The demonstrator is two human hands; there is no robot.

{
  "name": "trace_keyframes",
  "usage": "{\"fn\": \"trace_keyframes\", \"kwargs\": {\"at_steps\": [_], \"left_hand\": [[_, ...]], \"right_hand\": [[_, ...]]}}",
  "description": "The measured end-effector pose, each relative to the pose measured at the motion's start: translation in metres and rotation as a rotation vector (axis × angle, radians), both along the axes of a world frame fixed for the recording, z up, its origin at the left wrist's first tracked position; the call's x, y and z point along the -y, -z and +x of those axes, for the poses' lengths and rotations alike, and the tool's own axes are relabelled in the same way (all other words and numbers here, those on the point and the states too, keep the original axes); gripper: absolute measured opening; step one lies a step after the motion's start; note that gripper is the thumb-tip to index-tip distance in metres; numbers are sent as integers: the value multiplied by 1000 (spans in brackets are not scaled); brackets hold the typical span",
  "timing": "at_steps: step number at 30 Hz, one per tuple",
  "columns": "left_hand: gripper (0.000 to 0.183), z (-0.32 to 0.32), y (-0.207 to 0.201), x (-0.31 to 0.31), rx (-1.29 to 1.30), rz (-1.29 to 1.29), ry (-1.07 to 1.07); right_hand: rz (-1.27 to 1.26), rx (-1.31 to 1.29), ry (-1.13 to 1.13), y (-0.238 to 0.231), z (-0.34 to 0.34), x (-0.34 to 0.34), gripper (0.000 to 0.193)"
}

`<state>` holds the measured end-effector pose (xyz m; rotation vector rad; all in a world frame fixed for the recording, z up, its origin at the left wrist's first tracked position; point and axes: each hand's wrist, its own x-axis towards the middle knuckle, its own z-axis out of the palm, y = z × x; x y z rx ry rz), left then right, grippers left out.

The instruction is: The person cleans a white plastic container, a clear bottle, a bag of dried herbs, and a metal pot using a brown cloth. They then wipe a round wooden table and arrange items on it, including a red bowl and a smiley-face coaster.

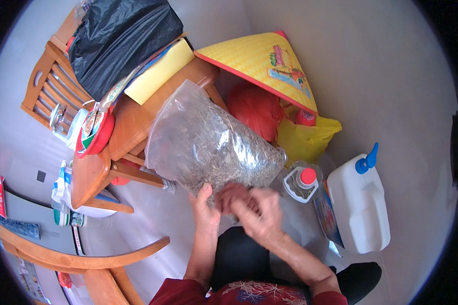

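A large clear plastic bag [213,137] packed with dried, shredded grey-brown plant matter tilts in front of me, by the wooden furniture. My left hand [206,209] grips its lower near edge, thumb up against the plastic; the other fingers are mostly hidden. Bunched at that same edge is a reddish-brown, crumpled piece [233,197], whose exact kind I cannot make out. My right hand [262,217] is closed on this piece, with the fingers curled and slightly blurred.
Beyond the bag stands a wooden chair [152,114] bearing a black plastic bag [122,43]. A yellow conical hat [259,61] leans over red and yellow bags. To the right are a red-capped clear jug [301,185] and a white jug [359,203] with a blue spout.
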<state>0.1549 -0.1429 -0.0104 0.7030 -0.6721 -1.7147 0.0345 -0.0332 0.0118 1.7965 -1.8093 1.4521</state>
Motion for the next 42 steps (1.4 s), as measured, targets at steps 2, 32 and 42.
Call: {"fn": "trace_keyframes", "kwargs": {"at_steps": [2, 32, 42], "left_hand": [[70, 2, 0, -2, 21, -11, -4], [106, 46, 46, 7, 277, -265, 422], [35, 26, 8, 23, 310, -383, 173]], "right_hand": [[-17, -159, -75, 2, 5, -2, 36], [-113, 1504, -376, 4, -86, 26, 33], [-177, 1745, -388, 30, -69, 25, 33]]}}
